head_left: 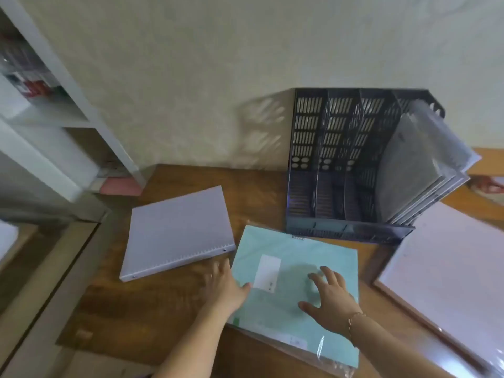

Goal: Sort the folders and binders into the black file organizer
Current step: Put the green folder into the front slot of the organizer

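A pale green folder (302,260) with a white label lies flat on the wooden table in front of me. My left hand (223,287) rests at its left edge with the thumb on the cover. My right hand (331,294) hovers over its right half, fingers spread, holding nothing. A grey ring binder (177,233) lies flat to the left of the folder. The black file organizer (341,165) stands behind against the wall; several grey folders (417,170) lean in its rightmost slot, and the other slots look empty.
A white board with a wooden frame (450,271) lies on the table at right. White shelving (62,105) stands at left with a pink item at its foot. The table's left edge (90,241) runs diagonally beside the binder.
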The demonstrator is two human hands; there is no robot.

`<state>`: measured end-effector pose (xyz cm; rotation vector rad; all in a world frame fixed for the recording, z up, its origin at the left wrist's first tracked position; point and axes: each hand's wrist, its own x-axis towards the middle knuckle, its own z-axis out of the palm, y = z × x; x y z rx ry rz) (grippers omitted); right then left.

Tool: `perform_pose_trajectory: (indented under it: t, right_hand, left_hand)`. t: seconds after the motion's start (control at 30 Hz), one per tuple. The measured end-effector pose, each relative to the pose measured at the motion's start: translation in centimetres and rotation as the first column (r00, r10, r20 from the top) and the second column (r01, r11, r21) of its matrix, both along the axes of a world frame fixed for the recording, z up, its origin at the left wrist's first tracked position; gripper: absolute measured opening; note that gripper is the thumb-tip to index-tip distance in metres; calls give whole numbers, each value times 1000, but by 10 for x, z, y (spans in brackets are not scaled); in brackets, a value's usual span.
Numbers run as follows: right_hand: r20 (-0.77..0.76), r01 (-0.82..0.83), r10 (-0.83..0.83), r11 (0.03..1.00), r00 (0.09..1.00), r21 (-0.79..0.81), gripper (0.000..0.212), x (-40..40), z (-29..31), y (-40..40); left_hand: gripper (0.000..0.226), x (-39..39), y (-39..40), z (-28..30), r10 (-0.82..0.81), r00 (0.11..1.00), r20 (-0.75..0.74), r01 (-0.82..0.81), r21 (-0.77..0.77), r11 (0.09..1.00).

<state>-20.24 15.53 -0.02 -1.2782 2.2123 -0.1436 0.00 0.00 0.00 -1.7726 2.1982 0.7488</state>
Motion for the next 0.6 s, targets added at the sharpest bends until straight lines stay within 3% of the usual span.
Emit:
perform_pose_trajectory:
  t: [0.2,0.37,0.47,0.6]
  right_hand:
    - [-4,-39,40,995,999,88,75,1,-9,-7]
    - [-24,-100,104,984,994,146,79,-2,-14,-7]
    - [-20,-112,116,984,993,140,82,-5,-17,-1]
    - [-13,-113,114,992,993,56,87,-4,2,8]
  left_hand:
    - [91,-1,-2,-12,44,998,48,-47,69,996]
    - [74,0,-8,-17,186,973,-137,-157,197,968]
    - [37,2,-17,-7,350,897,-269,-227,398,889]
    - [20,10,-21,28,493,804,-332,-170,667,725]
